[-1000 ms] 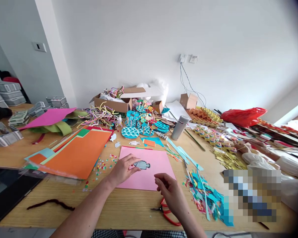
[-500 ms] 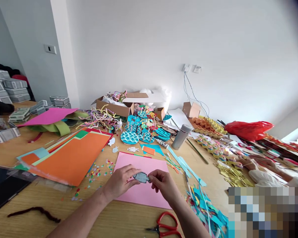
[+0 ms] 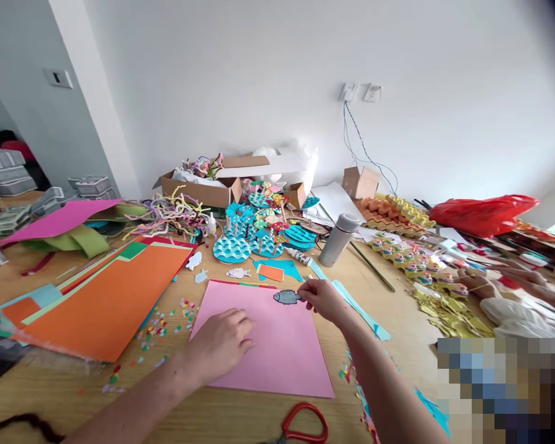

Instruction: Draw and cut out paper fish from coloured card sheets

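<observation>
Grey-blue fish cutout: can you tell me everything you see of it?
The grey-blue fish cutout is flat, seemingly paper, with a dark outline. Its head points toward the picture's left; the right hand pinches its tail end. It appears over the far part of the pink sheet; whether they touch is unclear.

Scissors (image 3: 285, 430) lie before the paper sheet (image 3: 282, 351), a card stack (image 3: 113, 299) left, a bottle (image 3: 337, 242) behind right.
</observation>
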The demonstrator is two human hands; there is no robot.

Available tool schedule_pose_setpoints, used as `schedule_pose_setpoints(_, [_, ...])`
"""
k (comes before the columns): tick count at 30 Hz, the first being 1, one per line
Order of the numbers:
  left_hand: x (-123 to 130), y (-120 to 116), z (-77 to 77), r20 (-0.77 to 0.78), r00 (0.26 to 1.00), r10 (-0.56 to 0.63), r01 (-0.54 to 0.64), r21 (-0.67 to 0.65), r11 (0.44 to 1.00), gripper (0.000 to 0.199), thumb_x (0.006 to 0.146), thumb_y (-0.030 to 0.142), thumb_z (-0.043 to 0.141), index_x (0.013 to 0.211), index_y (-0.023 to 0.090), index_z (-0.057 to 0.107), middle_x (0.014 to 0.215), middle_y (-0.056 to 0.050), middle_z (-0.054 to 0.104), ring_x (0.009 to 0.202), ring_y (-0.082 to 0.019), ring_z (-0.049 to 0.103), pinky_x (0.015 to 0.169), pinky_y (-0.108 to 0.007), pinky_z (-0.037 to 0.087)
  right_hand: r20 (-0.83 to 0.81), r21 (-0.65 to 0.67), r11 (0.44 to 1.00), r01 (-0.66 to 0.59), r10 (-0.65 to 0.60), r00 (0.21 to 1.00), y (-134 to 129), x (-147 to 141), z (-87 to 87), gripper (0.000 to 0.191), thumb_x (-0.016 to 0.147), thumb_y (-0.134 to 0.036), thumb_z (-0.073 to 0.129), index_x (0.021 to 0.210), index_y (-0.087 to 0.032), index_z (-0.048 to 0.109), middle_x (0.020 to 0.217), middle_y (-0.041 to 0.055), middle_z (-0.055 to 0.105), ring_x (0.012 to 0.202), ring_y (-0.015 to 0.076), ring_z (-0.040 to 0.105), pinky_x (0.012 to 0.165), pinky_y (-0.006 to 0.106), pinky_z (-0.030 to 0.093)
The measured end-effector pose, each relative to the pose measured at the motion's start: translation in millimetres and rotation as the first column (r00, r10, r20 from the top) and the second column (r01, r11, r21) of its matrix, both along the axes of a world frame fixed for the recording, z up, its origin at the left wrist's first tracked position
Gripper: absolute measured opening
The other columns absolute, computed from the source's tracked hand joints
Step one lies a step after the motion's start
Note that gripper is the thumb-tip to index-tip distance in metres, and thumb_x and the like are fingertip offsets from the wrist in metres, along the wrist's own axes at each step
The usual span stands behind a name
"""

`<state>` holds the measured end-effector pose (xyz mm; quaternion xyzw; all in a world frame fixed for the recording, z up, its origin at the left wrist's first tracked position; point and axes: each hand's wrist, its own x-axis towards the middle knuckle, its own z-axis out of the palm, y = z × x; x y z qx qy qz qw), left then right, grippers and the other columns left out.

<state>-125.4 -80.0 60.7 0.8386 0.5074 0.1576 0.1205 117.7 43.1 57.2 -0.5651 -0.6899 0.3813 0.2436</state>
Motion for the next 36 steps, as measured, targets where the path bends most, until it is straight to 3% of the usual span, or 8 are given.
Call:
schedule_pose_setpoints(4, [39, 29, 8.8, -0.041, 0.999, -0.033, 0.035, 0.059, 0.998, 0.02, 0.087, 0.018, 0.048, 0.099, 0.02, 0.063, 0.096, -0.007, 0.064, 0.091, -0.022, 0.059, 0.078, -0.034, 0.047, -0.021, -0.003, 1.0, 0.03, -0.03, 0.999, 10, -2, -3.5, 0.008, 0.07, -0.016, 0.055, 0.063, -0.017, 0.06, 0.051, -0.0034, 0.057, 0.044, 0.0099, 0.055, 0.04, 0.019, 0.035])
schedule_pose_setpoints(10, [78, 57, -19.1, -0.162, 0.983, 0.081, -0.072, 0.059, 0.996, 0.02, 0.084, 0.011, 0.044, 0.092, 0.014, 0.062, 0.094, -0.01, 0.063, 0.089, -0.025, 0.057, 0.076, -0.036, 0.048, -0.077, -0.065, 0.995, 0.074, -0.079, 0.994, 9, 0, -21.9, 0.011, 0.07, -0.014, 0.052, 0.063, -0.015, 0.06, 0.054, -0.0025, 0.059, 0.042, 0.0085, 0.053, 0.039, 0.018, 0.034])
schedule_pose_setpoints(14, [77, 58, -34.4, -0.192, 0.977, 0.095, -0.094, 0.016, 0.995, 0.026, 0.077, 0.002, 0.041, 0.086, 0.012, 0.064, 0.089, -0.012, 0.062, 0.087, -0.024, 0.057, 0.076, -0.035, 0.048, -0.098, -0.052, 0.985, 0.165, -0.169, 0.981, 15, 7, -33.1, 0.011, 0.072, -0.017, 0.05, 0.066, -0.016, 0.06, 0.055, -0.003, 0.058, 0.042, 0.0079, 0.052, 0.041, 0.019, 0.035])
schedule_pose_setpoints(20, [77, 59, -36.3, -0.21, 0.973, 0.097, -0.101, -0.007, 0.995, 0.032, 0.071, -0.002, 0.039, 0.085, 0.012, 0.063, 0.092, -0.011, 0.06, 0.089, -0.024, 0.056, 0.078, -0.036, 0.048, -0.097, 0.007, 0.946, 0.325, -0.322, 0.942, 26, 16, -45.1, 0.016, 0.077, -0.025, 0.046, 0.076, -0.017, 0.06, 0.064, -0.0018, 0.059, 0.042, 0.0079, 0.047, 0.044, 0.022, 0.037])
schedule_pose_setpoints(28, [81, 58, -42.3, -0.186, 0.969, 0.162, -0.161, 0.022, 0.987, 0.041, 0.076, -0.001, 0.034, 0.105, 0.014, 0.06, 0.104, -0.011, 0.06, 0.095, -0.025, 0.053, 0.077, -0.039, 0.047, 0.06, -0.022, 0.974, 0.224, -0.222, 0.973, 21, 16, -50.5, 0.015, 0.072, -0.018, 0.051, 0.067, -0.016, 0.065, 0.046, -0.0035, 0.053, 0.042, 0.0111, 0.047, 0.046, 0.023, 0.034])
schedule_pose_setpoints(32, [81, 59, -54.9, -0.141, 0.982, 0.124, -0.113, 0.08, 0.99, 0.059, 0.077, -0.001, 0.034, 0.133, 0.015, 0.043, 0.133, -0.008, 0.05, 0.105, -0.026, 0.049, 0.085, -0.04, 0.045, 0.143, 0.023, 0.976, 0.216, -0.217, 0.966, 21, 15, -51.7, 0.016, 0.073, -0.018, 0.053, 0.068, -0.016, 0.067, 0.053, 0.0001, 0.06, 0.052, 0.0142, 0.054, 0.052, 0.024, 0.036])
schedule_pose_setpoints(36, [80, 63, -65.0, -0.075, 0.996, 0.041, -0.033, 0.1, 0.994, 0.049, 0.087, 0.011, 0.036, 0.135, 0.018, 0.044, 0.142, -0.003, 0.043, 0.112, -0.025, 0.044, 0.093, -0.038, 0.042, 0.195, 0.076, 0.975, 0.208, -0.219, 0.956, 22, 14, -54.4, 0.016, 0.073, -0.019, 0.053, 0.07, -0.016, 0.069, 0.062, 0.0038, 0.066, 0.061, 0.017, 0.058, 0.055, 0.025, 0.037])
